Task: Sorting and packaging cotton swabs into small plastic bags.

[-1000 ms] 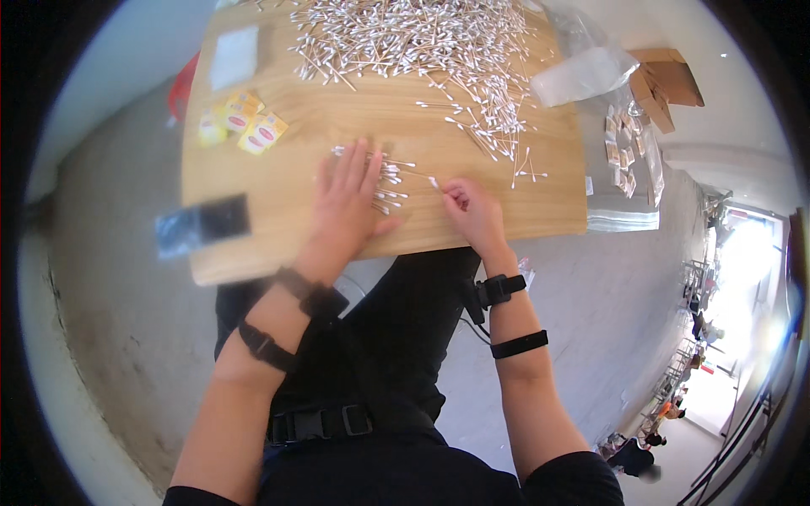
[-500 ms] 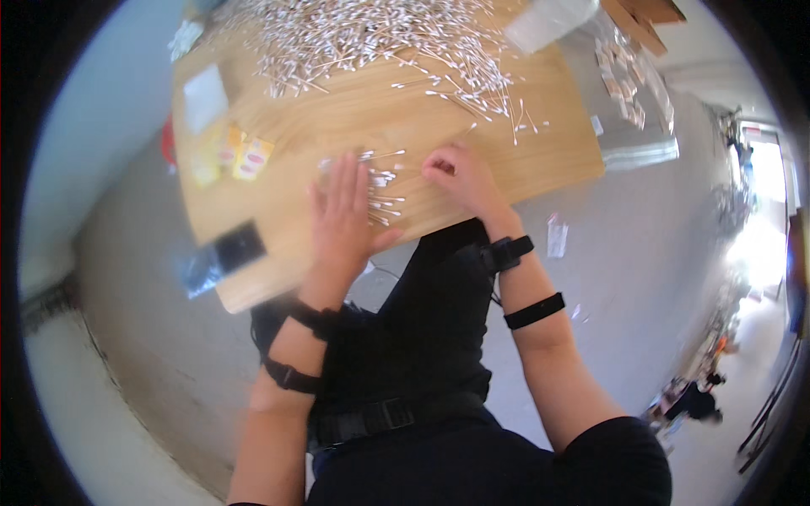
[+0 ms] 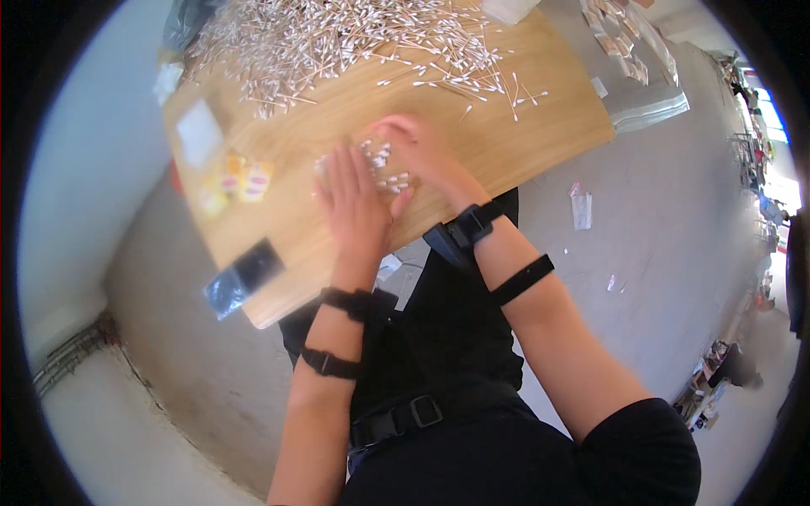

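Note:
A small bunch of cotton swabs [image 3: 393, 180] lies on the wooden table, white tips showing between my two hands. My left hand [image 3: 353, 202] rests flat over the left part of this bunch, fingers stretched out and thumb apart, hiding some of the sticks. At the bunch's upper right is my right hand [image 3: 424, 153], its fingers bent toward the swabs. Motion smears those fingers, so whether they pinch anything cannot be made out. A big loose heap of cotton swabs [image 3: 337, 46] spreads over the far side of the table.
On the table's left are a white sheet-like piece [image 3: 199, 132], yellow-and-white packets [image 3: 245, 180] and a dark packet [image 3: 245, 278] overhanging the edge. A clear bag [image 3: 650, 114] hangs past the right edge. Stray swabs [image 3: 516, 93] lie right of the heap.
My right hand has moved left and away from me, from beside the small bunch to its upper right edge. My left hand stays flat on the swabs. The whole view has shifted slightly.

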Available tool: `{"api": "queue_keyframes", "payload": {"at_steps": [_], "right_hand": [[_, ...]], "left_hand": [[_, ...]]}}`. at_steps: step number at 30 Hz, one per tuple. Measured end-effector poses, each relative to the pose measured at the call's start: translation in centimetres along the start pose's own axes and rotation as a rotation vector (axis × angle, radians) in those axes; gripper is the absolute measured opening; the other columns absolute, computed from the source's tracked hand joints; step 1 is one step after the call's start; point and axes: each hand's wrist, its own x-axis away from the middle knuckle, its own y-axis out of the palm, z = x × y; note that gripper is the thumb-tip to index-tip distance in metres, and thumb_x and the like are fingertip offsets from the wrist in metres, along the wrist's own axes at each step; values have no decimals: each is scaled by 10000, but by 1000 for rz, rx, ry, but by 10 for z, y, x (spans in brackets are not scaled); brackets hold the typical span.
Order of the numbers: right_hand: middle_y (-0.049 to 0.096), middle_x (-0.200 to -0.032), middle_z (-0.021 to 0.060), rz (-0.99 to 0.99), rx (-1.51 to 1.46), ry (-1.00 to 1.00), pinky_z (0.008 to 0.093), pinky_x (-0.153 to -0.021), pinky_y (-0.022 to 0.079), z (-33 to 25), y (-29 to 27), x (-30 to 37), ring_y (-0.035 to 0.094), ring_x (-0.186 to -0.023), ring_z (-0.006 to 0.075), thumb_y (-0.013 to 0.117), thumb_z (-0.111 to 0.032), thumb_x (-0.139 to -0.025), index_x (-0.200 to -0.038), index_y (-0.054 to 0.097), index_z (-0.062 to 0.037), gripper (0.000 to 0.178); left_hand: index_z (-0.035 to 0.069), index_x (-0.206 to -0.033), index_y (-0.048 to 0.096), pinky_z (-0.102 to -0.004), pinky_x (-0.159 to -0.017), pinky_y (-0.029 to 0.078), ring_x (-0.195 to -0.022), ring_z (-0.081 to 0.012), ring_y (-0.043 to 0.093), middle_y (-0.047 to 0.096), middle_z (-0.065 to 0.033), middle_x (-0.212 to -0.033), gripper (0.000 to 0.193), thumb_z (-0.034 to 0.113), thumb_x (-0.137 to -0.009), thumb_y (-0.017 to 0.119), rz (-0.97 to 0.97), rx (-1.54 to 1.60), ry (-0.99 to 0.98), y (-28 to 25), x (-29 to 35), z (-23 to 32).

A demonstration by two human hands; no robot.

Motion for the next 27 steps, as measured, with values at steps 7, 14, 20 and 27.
{"api": "queue_keyframes", "payload": {"at_steps": [7,14,20,27], "right_hand": [[612,-893,44,322,-155,116,232,-662,433,9,-24,29,529,-741,87,528,-238,-951,-985,676,-23,264],[587,-1003,141,369,-69,-109,348,-911,411,7,-7,26,529,-1015,257,440,-249,-977,-1129,589,13,337],[534,-1162,233,160,187,-280,398,-990,374,-2,38,11,481,-1110,372,392,-229,-972,-1205,515,21,363],[510,-1286,143,86,-232,-111,358,-1066,318,15,33,4,468,-1210,234,327,-284,-1001,-1284,480,4,432]], "left_hand": [[-20,-1433,272,-573,-1105,138,-1407,-326,203,258,-187,-1501,981,659,-783,549,-29,-58,-133,-1,-24,9],[5,-1464,197,-573,-1115,105,-1437,-306,138,193,-162,-1536,1094,626,-699,672,-99,40,-72,-15,-3,-1],[0,-1468,179,-558,-1122,110,-1441,-320,115,122,-178,-1552,1103,566,-679,702,-185,-62,1,-6,-7,-9],[13,-1477,156,-566,-1119,117,-1437,-350,108,104,-200,-1551,1129,544,-661,727,-148,-33,-27,-5,-3,-5]]}}
